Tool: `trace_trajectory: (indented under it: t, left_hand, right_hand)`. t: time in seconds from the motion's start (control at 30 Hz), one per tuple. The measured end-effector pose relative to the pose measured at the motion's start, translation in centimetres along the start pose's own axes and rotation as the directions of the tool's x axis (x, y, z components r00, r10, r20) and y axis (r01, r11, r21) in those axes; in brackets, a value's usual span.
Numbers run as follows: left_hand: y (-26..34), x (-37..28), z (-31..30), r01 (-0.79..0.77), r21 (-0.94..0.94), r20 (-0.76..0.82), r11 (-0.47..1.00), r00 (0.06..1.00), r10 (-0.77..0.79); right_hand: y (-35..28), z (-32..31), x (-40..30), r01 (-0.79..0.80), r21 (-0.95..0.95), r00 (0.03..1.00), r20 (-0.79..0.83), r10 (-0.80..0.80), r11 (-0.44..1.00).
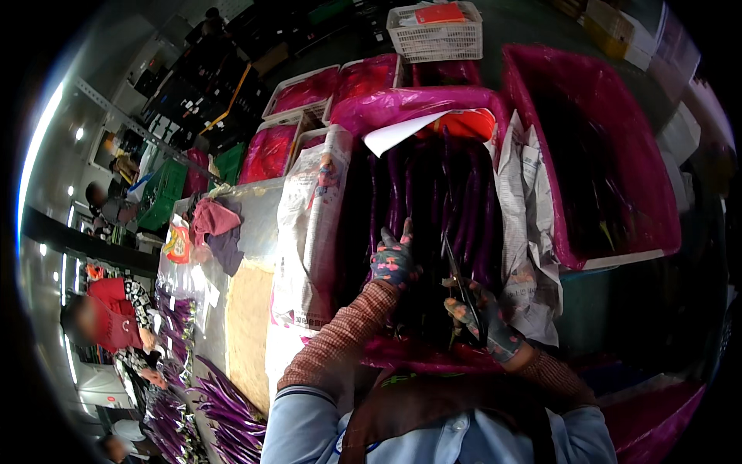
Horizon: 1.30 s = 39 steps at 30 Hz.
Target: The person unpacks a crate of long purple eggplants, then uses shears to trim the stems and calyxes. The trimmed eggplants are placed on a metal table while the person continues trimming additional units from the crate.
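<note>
Long purple eggplants (464, 214) lie lengthwise, side by side, in a crate lined with magenta plastic (417, 101) and newspaper (310, 226). My left hand (396, 260), in a flowered glove, rests over the eggplants with its fingers apart and nothing visible in it. To its right, near the crate's close end, my right hand (490, 325), gloved alike, is closed around a long dark thing (464, 287) with shiny edges; whether this is an eggplant or a tool I cannot tell. A white and red sheet (400, 132) curls over the far end of the eggplants.
Right of the crate stands a magenta-lined bin (614, 116) with eggplants inside. Lined crates (307, 90) and a white basket (435, 43) stand beyond. At left, a table (252, 206) bears cloths (215, 220) and piled eggplants (232, 412); a person (113, 319) works beside it.
</note>
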<state>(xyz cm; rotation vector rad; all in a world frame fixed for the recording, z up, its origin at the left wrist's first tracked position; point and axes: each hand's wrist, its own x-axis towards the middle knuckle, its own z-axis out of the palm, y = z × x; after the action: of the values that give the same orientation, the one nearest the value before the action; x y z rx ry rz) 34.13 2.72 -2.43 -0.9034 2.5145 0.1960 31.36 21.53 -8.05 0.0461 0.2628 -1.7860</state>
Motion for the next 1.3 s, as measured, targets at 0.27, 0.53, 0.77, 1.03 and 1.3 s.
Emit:
trace_trajectory:
  t: [0.27,0.53,0.77,1.03,1.3]
  left_hand:
    - [-0.4,1.8,-0.1,0.072,-0.145,-0.023,0.987,0.997,-0.076]
    - [-7.2,5.4,4.6,-0.468,-0.752,-0.384,0.464,0.884,0.267]
    - [-10.7,4.3,2.8,-0.087,-0.898,-0.246,-0.432,0.912,0.328]
    - [-12.9,-0.2,-3.7,-0.088,-0.760,-0.438,-0.644,0.802,0.407]
    - [-12.5,1.9,-3.6,-0.077,-0.562,-0.473,-0.824,0.847,0.243]
  right_hand:
    - [0.4,1.6,0.0,0.056,-0.112,0.998,0.046,-0.051,0.992]
    - [0.3,0.8,0.5,-0.057,0.318,0.958,0.286,-0.038,0.946]
    - [-0.5,1.5,0.2,0.006,0.131,0.991,0.132,-0.023,0.991]
    - [-0.3,2.6,-0.3,0.005,0.079,0.997,0.072,-0.011,0.997]
    - [-0.6,2.0,-0.2,-0.048,-0.050,0.994,0.095,0.053,0.998]
